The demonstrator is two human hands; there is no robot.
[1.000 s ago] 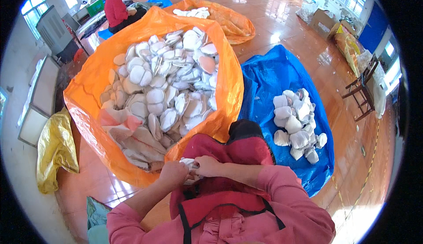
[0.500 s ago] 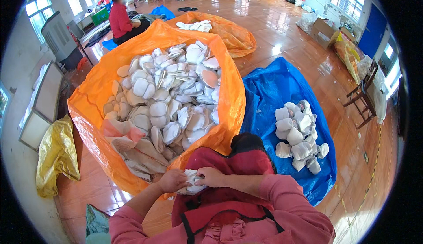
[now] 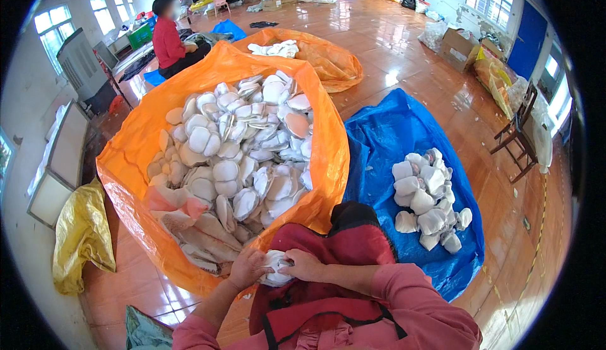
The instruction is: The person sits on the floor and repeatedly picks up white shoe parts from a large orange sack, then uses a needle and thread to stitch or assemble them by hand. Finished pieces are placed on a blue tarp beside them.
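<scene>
Both my hands hold one white padded piece (image 3: 275, 268) over my red apron, at the near edge of the big orange bag (image 3: 132, 154). My left hand (image 3: 247, 268) grips its left side and my right hand (image 3: 304, 265) pinches its right side. The orange bag is open and heaped with several white and pale pink rounded pads (image 3: 246, 148). To my right a blue bag (image 3: 385, 141) lies open with a smaller pile of folded white pieces (image 3: 428, 198) on it.
A yellow bag (image 3: 82, 236) lies at the left on the wooden floor. A second orange bag (image 3: 328, 62) with white pieces sits behind. A person in red (image 3: 167, 40) sits at the back left. A wooden chair (image 3: 517, 138) and boxes stand at the right.
The view has shifted slightly lower and nearer. My hands stay together on the white piece, working it between the fingers; the piles look the same.
</scene>
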